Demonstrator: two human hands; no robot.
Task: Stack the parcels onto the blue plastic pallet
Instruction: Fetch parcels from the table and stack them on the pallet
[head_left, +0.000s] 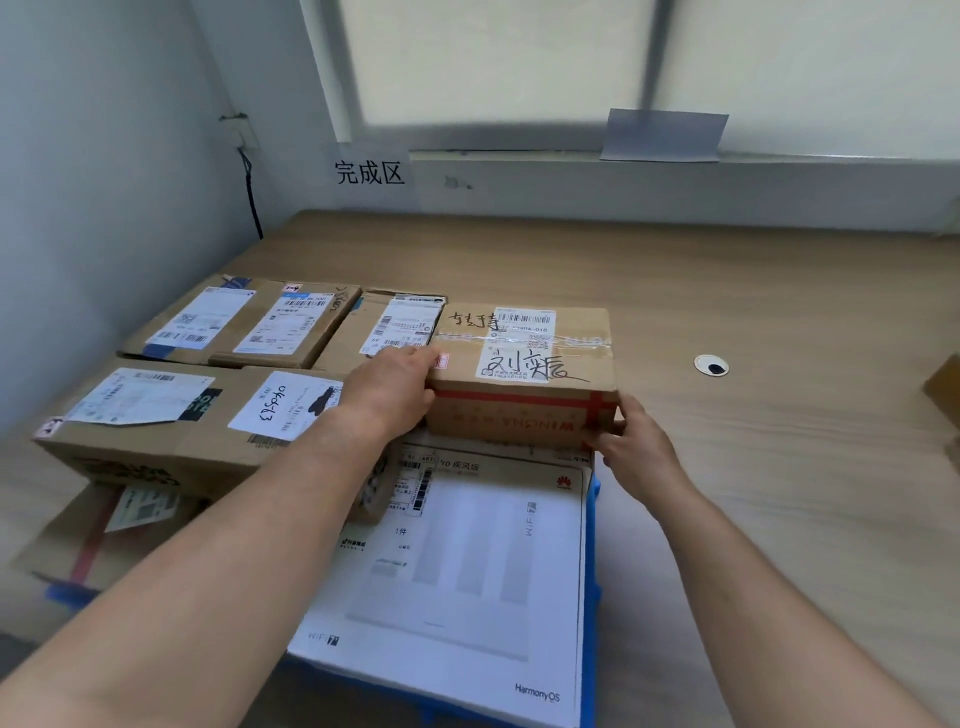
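Observation:
A small brown parcel (524, 364) with red tape and handwriting sits on the far end of a flat white box (467, 566). My left hand (387, 389) grips its left end. My right hand (631, 441) holds its near right corner. The white box lies on the blue plastic pallet (592, 582), of which only the right edge shows. Left of the white box, a long brown parcel (171, 431) lies on another taped carton (78, 540). Two more cartons (244, 322) (384, 327) lie behind.
The stack stands on a wooden table (753, 467) in a corner, with a wall on the left and a window sill behind. A cable hole (711, 365) is to the right. A brown box edge (945, 389) shows at the far right. A paper sign (370, 172) hangs on the wall.

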